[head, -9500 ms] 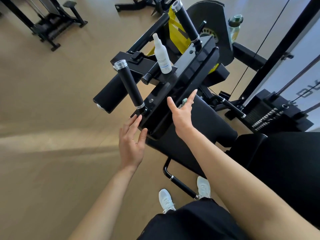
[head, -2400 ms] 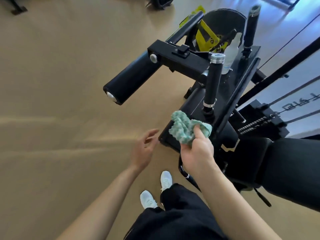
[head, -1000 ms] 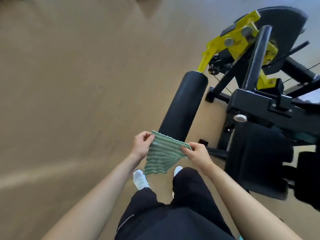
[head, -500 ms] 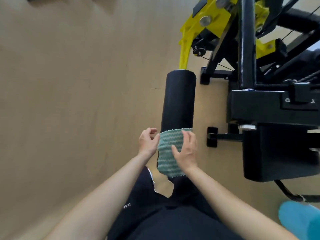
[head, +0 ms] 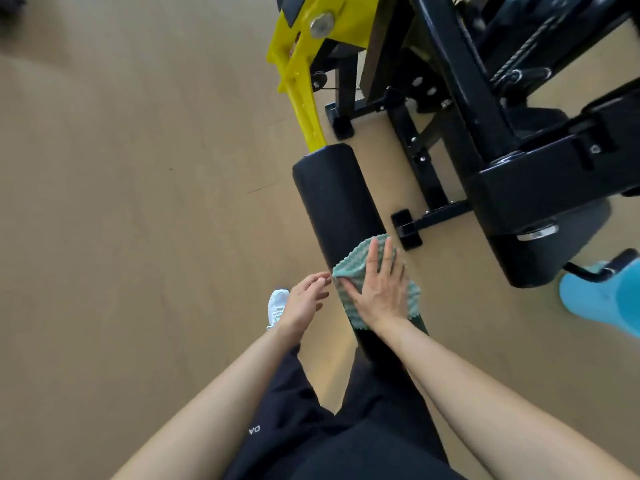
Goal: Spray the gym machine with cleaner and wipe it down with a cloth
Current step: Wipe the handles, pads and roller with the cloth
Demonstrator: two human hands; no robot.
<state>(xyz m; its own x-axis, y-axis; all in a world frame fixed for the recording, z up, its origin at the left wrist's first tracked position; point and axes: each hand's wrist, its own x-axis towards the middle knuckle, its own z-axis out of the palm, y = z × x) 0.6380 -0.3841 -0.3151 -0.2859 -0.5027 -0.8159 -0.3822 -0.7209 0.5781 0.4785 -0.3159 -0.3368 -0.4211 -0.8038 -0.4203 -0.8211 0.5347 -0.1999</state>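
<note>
A green cloth (head: 349,268) is being pressed flat onto a black roller pad (head: 334,199) by the right hand (head: 379,289), fingers outstretched; the left hand (head: 304,303) is being held beside it, loosely released.

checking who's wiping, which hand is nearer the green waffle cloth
Right. The right hand lies flat on the green waffle cloth atop the black foam roller; the left hand hovers beside it.

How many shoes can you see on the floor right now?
1: a white shoe on the tan floor, just left of the left hand. The other foot is probably hidden behind the legs and the black roller pad.
</note>
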